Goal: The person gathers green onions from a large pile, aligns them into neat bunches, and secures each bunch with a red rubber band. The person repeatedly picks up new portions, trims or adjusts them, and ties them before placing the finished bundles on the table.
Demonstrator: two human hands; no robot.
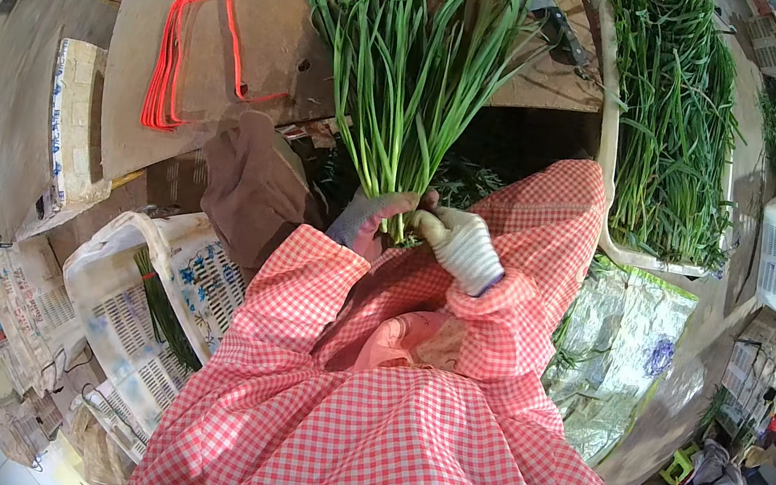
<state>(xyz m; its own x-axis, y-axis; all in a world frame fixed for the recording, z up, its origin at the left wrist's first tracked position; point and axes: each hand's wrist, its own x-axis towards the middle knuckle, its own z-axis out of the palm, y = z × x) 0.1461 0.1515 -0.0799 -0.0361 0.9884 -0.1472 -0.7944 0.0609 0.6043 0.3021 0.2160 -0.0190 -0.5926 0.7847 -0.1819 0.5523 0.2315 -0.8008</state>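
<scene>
My left hand (370,221), in a grey and pink glove, grips a bunch of long flat green leaves, likely garlic chives (410,95), near its pale stem ends. The leaves fan out away from me over the edge of a brown board (291,32). My right hand (462,248), in a white knitted glove, is curled against the stem bases beside my left thumb. Whether its fingers pinch any stem is hidden. Both hands are above my lap, which is covered by a red and white checked garment (538,197).
Red ties (173,60) and a black-handled knife (562,31) lie on the board. A pale crate (605,222) heaped with greens (670,119) stands at right. A white basket (116,300) at left holds a tied green bundle (163,314). Silvery sheeting (611,359) lies at lower right.
</scene>
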